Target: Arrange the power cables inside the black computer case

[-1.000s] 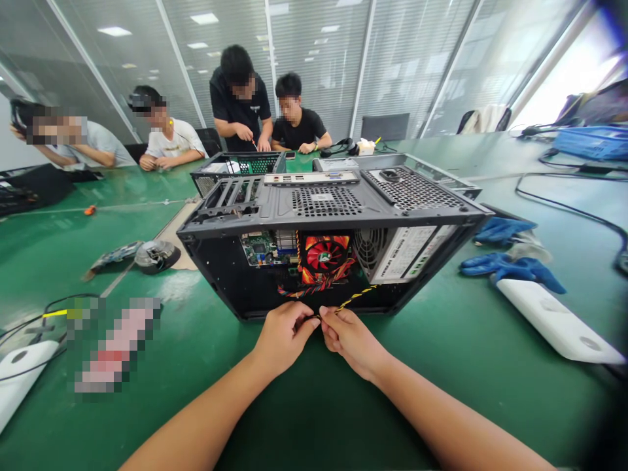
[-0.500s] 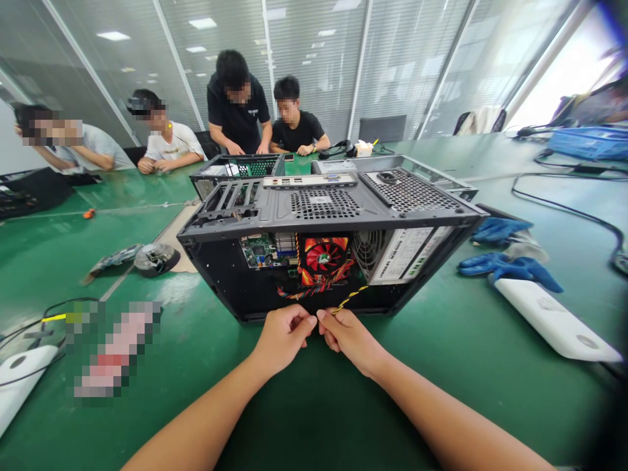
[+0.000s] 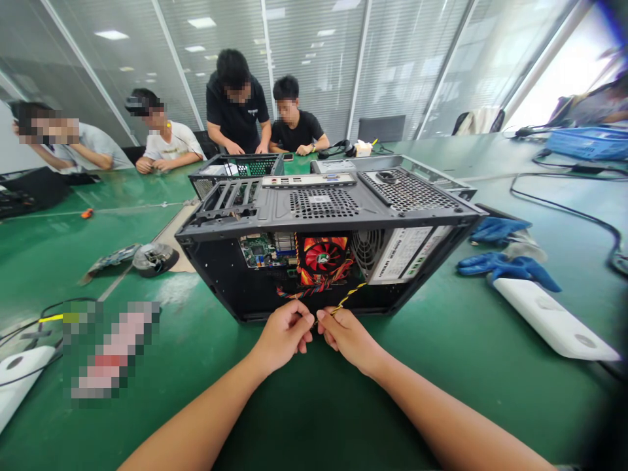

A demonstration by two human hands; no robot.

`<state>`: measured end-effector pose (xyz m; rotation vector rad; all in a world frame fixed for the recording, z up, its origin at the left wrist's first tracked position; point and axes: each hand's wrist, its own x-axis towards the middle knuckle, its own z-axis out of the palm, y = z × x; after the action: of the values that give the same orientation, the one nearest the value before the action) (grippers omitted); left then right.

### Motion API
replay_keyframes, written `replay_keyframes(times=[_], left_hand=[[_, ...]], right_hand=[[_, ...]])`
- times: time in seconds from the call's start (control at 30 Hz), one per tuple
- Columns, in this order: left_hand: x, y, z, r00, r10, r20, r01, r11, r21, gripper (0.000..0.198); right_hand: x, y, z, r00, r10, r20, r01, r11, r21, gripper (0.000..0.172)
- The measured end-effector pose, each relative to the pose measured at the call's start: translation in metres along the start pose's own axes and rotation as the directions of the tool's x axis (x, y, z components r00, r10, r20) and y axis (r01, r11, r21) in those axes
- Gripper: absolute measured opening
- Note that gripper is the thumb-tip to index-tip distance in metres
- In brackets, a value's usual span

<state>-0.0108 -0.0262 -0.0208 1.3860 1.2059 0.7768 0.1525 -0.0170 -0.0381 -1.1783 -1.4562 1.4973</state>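
The cable (image 3: 352,296) slants from the case (image 3: 314,226) over its lower near edge; my right hand (image 3: 347,332) pinches it, and my left hand (image 3: 283,332), just beside, seems to nip its end. I judge I'm working that end; next calls for light, steady fingertips. Behind sits the fan (image 3: 322,255).

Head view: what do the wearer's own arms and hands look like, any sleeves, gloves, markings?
Left hand and right hand are bare, no gloves. Both forearms are uncovered, no sleeves in frame. No watch, bracelet, cables or markings visible on either.
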Motion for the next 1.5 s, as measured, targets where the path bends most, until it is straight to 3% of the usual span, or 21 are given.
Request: replay_keyframes(times=[0.07, 0.13, 0.2, 0.27, 0.4, 0.53, 0.63, 0.7, 0.77, 0.83, 0.97, 1.1, 1.23, 1.3, 1.37, 1.5], left_hand=[[-0.002, -0.002, -0.002, 0.977, 0.213, -0.027, -0.2, 0.948, 0.248, 0.021], [-0.005, -0.004, -0.003, 0.911, 0.412, 0.014, -0.369, 0.799, 0.475, 0.016], [-0.008, -0.005, -0.003, 0.858, 0.509, 0.077, -0.449, 0.666, 0.596, 0.011], [-0.009, -0.006, -0.003, 0.843, 0.53, 0.095, -0.465, 0.629, 0.623, 0.007], [-0.007, -0.007, -0.001, 0.896, 0.444, -0.003, -0.383, 0.777, 0.5, 0.007], [-0.004, -0.004, 0.003, 0.99, 0.139, -0.037, -0.133, 0.983, 0.13, 0.015], [-0.002, -0.001, 0.004, 0.998, -0.06, 0.027, 0.062, 0.995, -0.073, 0.023], [-0.003, 0.0, 0.003, 0.998, -0.065, 0.022, 0.066, 0.997, -0.039, 0.023], [-0.004, 0.0, 0.002, 0.999, 0.049, -0.004, -0.049, 0.992, 0.119, 0.019], [-0.005, -0.001, 0.0, 0.971, 0.238, -0.009, -0.222, 0.916, 0.334, 0.014], [-0.006, -0.006, -0.002, 0.841, 0.541, 0.026, -0.447, 0.666, 0.598, 0.01], [-0.006, -0.009, -0.005, 0.701, 0.701, 0.132, -0.561, 0.428, 0.709, 0.015], [-0.006, -0.011, -0.006, 0.569, 0.791, 0.225, -0.581, 0.192, 0.791, 0.015], [-0.007, -0.011, -0.006, 0.543, 0.797, 0.263, -0.57, 0.12, 0.813, 0.015], [-0.007, -0.011, -0.006, 0.546, 0.784, 0.296, -0.552, 0.07, 0.831, 0.012], [-0.006, -0.01, -0.007, 0.574, 0.767, 0.286, -0.509, 0.061, 0.859, 0.012]], right_hand=[[0.0, 0.001, 0.0, 1.0, 0.002, -0.016, -0.002, 1.0, 0.011, 0.047], [0.0, 0.001, 0.001, 1.0, -0.006, -0.023, 0.006, 1.0, 0.021, 0.048], [0.001, 0.002, 0.001, 1.0, -0.012, -0.025, 0.013, 0.999, 0.035, 0.049], [0.001, 0.003, 0.0, 0.999, -0.017, -0.031, 0.019, 0.999, 0.041, 0.048], [0.002, 0.004, -0.004, 0.999, -0.036, -0.04, 0.034, 0.999, -0.039, 0.046], [0.002, 0.002, -0.007, 0.998, -0.052, -0.018, 0.05, 0.99, -0.134, 0.043], [0.0, -0.001, -0.007, 0.994, -0.11, -0.006, 0.106, 0.969, -0.223, 0.043], [0.0, -0.003, -0.007, 0.991, -0.135, -0.01, 0.126, 0.949, -0.29, 0.043], [0.0, -0.002, -0.008, 0.988, -0.152, -0.033, 0.131, 0.927, -0.35, 0.042], [0.001, -0.001, -0.008, 0.983, -0.178, -0.053, 0.144, 0.909, -0.391, 0.041], [0.001, -0.001, -0.01, 0.979, -0.199, -0.033, 0.172, 0.909, -0.379, 0.041], [0.0, -0.001, -0.009, 0.988, -0.155, -0.018, 0.144, 0.95, -0.276, 0.042], [0.001, 0.001, -0.006, 1.0, -0.027, -0.013, 0.026, 0.998, -0.055, 0.045], [0.001, 0.001, -0.004, 0.999, 0.049, 0.004, -0.049, 0.994, 0.093, 0.045], [0.0, -0.001, -0.002, 0.997, 0.08, 0.016, -0.082, 0.978, 0.19, 0.045], [-0.001, -0.003, -0.001, 0.997, 0.077, 0.027, -0.08, 0.976, 0.203, 0.047]])
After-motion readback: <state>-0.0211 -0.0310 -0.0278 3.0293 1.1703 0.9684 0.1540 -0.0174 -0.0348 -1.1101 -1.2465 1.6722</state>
